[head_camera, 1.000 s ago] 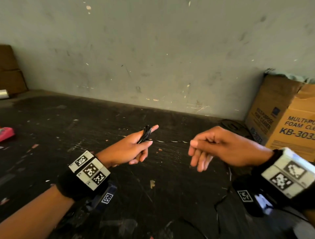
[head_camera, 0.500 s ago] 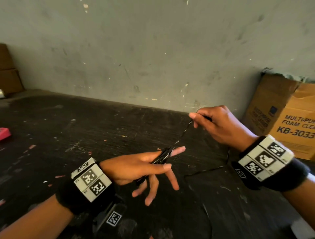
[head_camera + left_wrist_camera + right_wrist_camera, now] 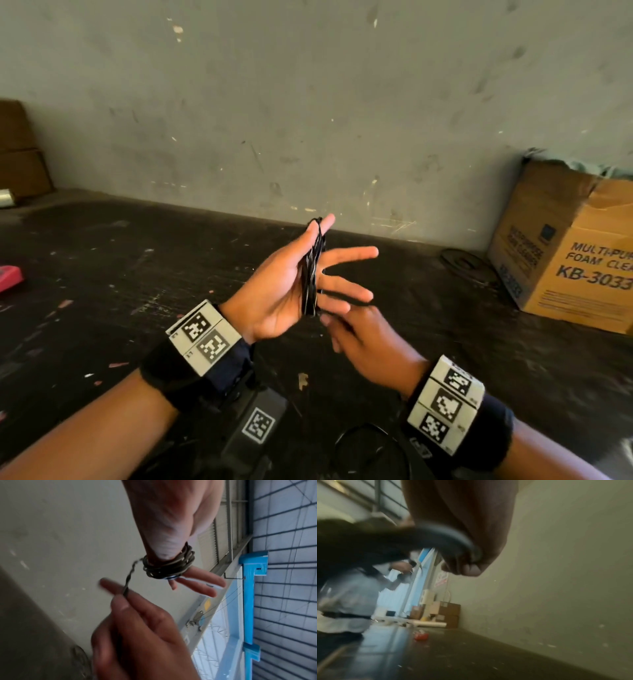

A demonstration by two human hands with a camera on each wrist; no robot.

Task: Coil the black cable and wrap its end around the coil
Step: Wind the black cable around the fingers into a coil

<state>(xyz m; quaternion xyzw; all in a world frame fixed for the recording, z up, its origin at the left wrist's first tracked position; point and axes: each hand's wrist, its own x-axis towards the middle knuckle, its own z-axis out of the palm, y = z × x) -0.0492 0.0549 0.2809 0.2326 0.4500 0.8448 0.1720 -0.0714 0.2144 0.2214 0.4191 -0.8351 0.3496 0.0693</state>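
The coil (image 3: 312,270) sits looped round the spread fingers of the left hand (image 3: 291,284). The right hand (image 3: 363,337) pinches the cable's loose end (image 3: 129,577) just below; winding seems under way, and next that end likely wants passing round again, kept taut.

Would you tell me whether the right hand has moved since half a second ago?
Yes: the right hand has dropped down and left, away from the brown cardboard box, to beneath the left hand.

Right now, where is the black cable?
In the head view the black cable sits mid-frame, looped around the raised left hand; the right hand just below pinches its loose end.
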